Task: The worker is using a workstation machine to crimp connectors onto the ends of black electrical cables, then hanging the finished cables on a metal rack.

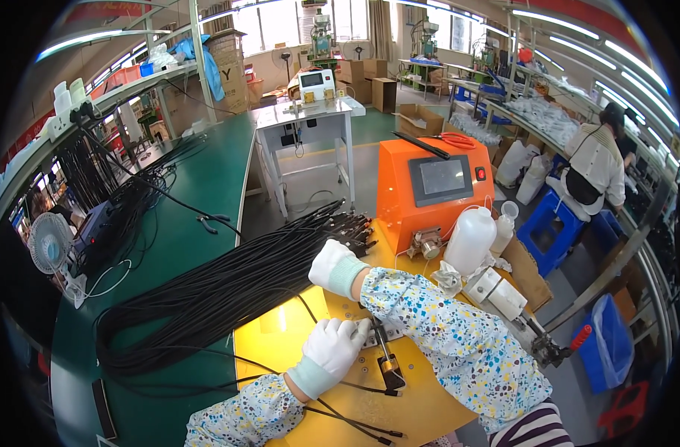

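Note:
My left hand (pixel 331 356), in a white glove, is closed with its fingertips at a small metal fixture (pixel 383 341) on the yellow machine top (pixel 429 380). What those fingers hold, if anything, is hidden. Farther off, my white-gloved right hand (pixel 335 266) is curled closed beside the connector ends of a thick bundle of black cables (pixel 228 272); its contents cannot be made out. Several loose black cables (pixel 355 425) pass under and beside my left wrist, their plug ends lying on the yellow surface.
An orange control box (pixel 399 186) with a screen carries black tweezers (pixel 422 145) and orange-handled pliers (pixel 457 140). White bottles (pixel 470 240) stand right of it. Dark-handled pliers (pixel 214 222) and a small fan (pixel 51 246) are left, on the green table (pixel 206 175). A person (pixel 595 160) sits at right.

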Motion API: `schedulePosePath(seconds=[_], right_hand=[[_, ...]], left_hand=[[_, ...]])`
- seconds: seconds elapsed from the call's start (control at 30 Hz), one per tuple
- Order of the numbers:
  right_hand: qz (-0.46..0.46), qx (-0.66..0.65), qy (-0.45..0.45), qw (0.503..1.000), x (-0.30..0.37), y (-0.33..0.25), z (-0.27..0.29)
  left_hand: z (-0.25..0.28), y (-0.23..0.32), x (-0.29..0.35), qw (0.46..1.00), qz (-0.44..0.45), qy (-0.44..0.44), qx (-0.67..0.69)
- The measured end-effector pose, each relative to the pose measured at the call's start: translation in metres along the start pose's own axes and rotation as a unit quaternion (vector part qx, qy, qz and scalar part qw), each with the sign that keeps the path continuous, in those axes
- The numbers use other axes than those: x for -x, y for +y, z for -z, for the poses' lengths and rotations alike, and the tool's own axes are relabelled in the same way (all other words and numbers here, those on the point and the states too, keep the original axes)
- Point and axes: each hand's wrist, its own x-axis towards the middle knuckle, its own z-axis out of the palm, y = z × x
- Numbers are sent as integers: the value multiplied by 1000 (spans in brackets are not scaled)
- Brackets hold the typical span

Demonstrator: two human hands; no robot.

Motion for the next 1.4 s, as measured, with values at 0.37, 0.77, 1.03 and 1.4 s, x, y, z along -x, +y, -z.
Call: schedulePosePath(seconds=[0.37, 0.77, 1.03, 1.4], right_hand=[[-20, -53, 343, 938, 15, 16, -6], [-125, -114, 364, 916, 59, 24, 3], [-110, -412, 347, 835, 103, 27, -20], [-105, -545, 278, 784, 151, -25, -67]], left_hand=[[-1, -5, 9, 1000, 27, -8, 11], [-1, -20, 5, 998, 52, 12, 42], [74, 7, -5, 942, 110, -229, 218], [1, -3, 12, 994, 74, -55, 65]])
